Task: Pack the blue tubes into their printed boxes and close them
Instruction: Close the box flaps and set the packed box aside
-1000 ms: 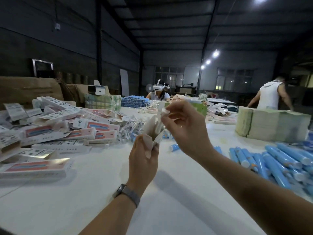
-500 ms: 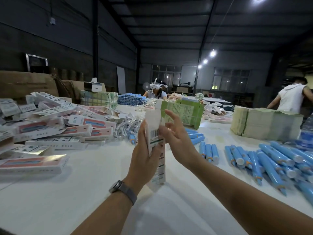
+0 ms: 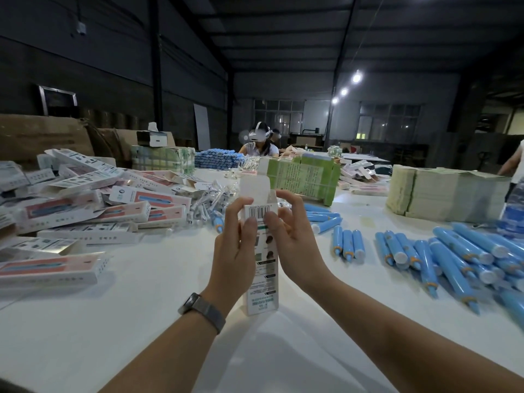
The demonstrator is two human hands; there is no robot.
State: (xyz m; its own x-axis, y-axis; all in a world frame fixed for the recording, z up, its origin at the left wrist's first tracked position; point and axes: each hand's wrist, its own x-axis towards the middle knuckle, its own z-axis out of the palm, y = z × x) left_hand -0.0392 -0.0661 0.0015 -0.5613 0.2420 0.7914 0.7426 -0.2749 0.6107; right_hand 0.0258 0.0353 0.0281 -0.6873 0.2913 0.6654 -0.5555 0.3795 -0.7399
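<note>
A long white printed box point(image 3: 262, 282) with a barcode stands upright on the white table point(image 3: 141, 302), its top flap raised and its mouth open. My left hand point(image 3: 235, 251) grips its left side, thumb on the barcode face. My right hand point(image 3: 292, 239) holds the right side near the top, fingers at the mouth. Several blue tubes point(image 3: 450, 259) with white caps lie in a heap at the right, and three more blue tubes point(image 3: 347, 245) lie just right of my hands. No tube shows inside the box.
Several pink-and-white packed boxes point(image 3: 85, 211) pile up at the left. Green paper stacks point(image 3: 306, 177) and a pale bundle point(image 3: 445, 191) stand behind. Small wrapped items point(image 3: 209, 202) lie mid-table. A person with a headset point(image 3: 259, 141) sits far across; another person point(image 3: 516, 163) stands at the right edge.
The folded flat carton held up between both hands has been opened into a box and stood upright on the table. My right hand moved from open beside it to gripping its top.
</note>
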